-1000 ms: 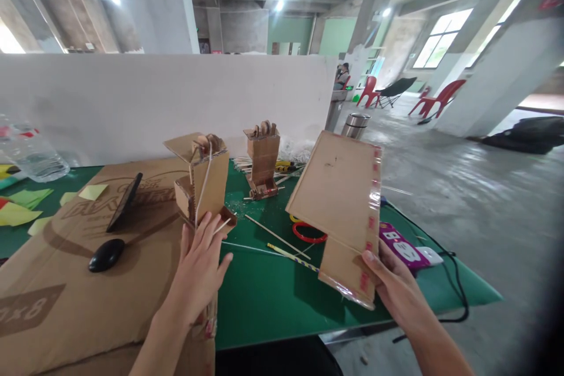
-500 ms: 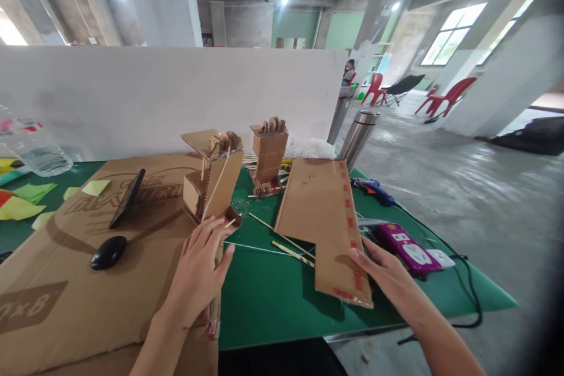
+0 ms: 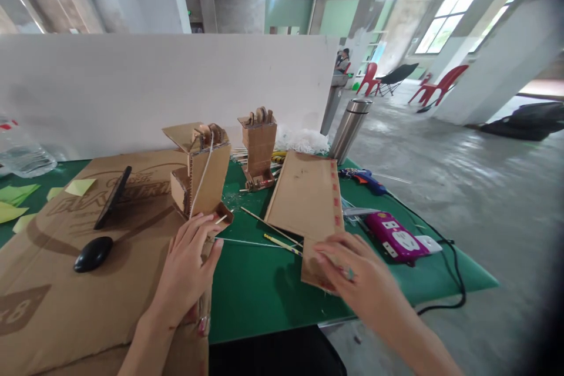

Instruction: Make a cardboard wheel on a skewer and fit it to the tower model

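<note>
My left hand rests at the foot of a cardboard model, fingers stretched out and thumb apart. A white string runs down the model's side from a round wheel at its top. A small stick pokes out by my fingertips. My right hand hovers above the lower part of a notched cardboard sheet, thumb and fingertips pinched together; what they hold, if anything, is hidden. A thin pale string stretches across the green table between the hands. Beside it lies a yellow patterned stick.
A second cardboard model stands farther back. A steel flask, blue glue gun and purple power strip with cable are on the right. A black mouse and phone-like slab sit on the large cardboard.
My right hand has let go of the cardboard sheet's right edge and moved left over its lower part, fingers now pinched. My left hand stays by the model. The view has shifted slightly.
</note>
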Tool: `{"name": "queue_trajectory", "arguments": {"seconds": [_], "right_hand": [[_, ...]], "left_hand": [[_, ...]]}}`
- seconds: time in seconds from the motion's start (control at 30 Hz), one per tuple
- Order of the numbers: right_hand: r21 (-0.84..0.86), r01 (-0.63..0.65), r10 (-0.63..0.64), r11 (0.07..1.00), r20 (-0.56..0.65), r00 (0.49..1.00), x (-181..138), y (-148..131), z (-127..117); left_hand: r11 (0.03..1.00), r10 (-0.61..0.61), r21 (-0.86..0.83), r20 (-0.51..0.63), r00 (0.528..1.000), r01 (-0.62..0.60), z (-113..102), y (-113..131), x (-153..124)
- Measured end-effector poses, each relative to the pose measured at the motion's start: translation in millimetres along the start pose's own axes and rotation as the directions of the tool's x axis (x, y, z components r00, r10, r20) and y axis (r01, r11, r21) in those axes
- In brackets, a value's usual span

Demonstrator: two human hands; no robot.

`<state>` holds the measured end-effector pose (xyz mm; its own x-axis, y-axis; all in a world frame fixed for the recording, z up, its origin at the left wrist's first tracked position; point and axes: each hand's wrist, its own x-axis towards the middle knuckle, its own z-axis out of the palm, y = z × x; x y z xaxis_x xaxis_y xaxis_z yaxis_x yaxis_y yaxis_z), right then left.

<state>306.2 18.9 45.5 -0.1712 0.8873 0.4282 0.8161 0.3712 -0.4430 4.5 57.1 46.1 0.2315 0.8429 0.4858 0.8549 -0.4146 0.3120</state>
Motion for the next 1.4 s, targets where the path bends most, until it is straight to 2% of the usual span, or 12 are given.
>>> {"name": "queue_trajectory", "arguments": {"seconds": [0.2, 0.53, 0.67, 0.77, 0.83, 0.93, 1.0, 1.07, 1.13, 1.2, 1.27, 1.4], "right_hand": [[-0.417, 0.166, -0.012, 0.894, 0.348, 0.938, 44, -35, 30], [-0.223, 0.219, -0.129, 0.950, 0.359, 0.925, 55, -56, 44], [0.138, 0.145, -0.166, 0.980, 0.156, 0.974, 56, -76, 33], [0.572, 0.178, -0.095, 0.801, -0.173, 0.980, 52, -84, 12], [0.621, 0.216, -0.007, 0.754, -0.320, 0.947, 46, -78, -4], [0.372, 0.108, 0.028, 0.922, -0.341, 0.940, 33, -48, -21], [0.035, -0.015, 0.020, 0.999, -0.150, 0.988, 22, -17, -23], [-0.180, -0.191, 0.199, 0.965, 0.031, 0.979, 10, 16, -20], [-0.251, -0.340, 0.385, 0.906, 0.161, 0.909, 0, 44, -13], [-0.147, -0.500, 0.520, 0.853, 0.164, 0.839, -6, 62, -6], [0.163, -0.607, 0.577, 0.778, 0.197, 0.792, -6, 69, 3], [0.705, -0.554, 0.527, 0.443, 0.295, 0.797, 3, 54, 14]], "left_hand": [[1.000, -0.027, 0.003, -0.045, 0.999, 0.027, 0, -4, -1], [0.997, -0.073, -0.012, -0.096, 0.993, 0.072, 4, -10, -3], [0.996, -0.094, -0.008, -0.125, 0.988, 0.093, 5, -12, -4], [0.997, -0.078, -0.002, -0.141, 0.987, 0.079, 6, -13, -3], [0.997, -0.075, 0.008, -0.148, 0.986, 0.077, 5, -14, -4], [0.995, -0.090, 0.034, -0.148, 0.985, 0.096, 3, -13, -5], [0.992, -0.100, 0.059, -0.139, 0.985, 0.109, 1, -11, -6], [0.988, -0.112, 0.091, -0.132, 0.985, 0.125, -1, -9, -7], [0.981, -0.128, 0.127, -0.137, 0.982, 0.146, -2, -7, -7], [0.972, -0.143, 0.167, -0.140, 0.980, 0.166, -2, -5, -6], [0.962, -0.151, 0.210, -0.130, 0.980, 0.176, -1, -3, -5], [0.946, -0.148, 0.276, -0.102, 0.984, 0.171, -2, -1, -4]]}}
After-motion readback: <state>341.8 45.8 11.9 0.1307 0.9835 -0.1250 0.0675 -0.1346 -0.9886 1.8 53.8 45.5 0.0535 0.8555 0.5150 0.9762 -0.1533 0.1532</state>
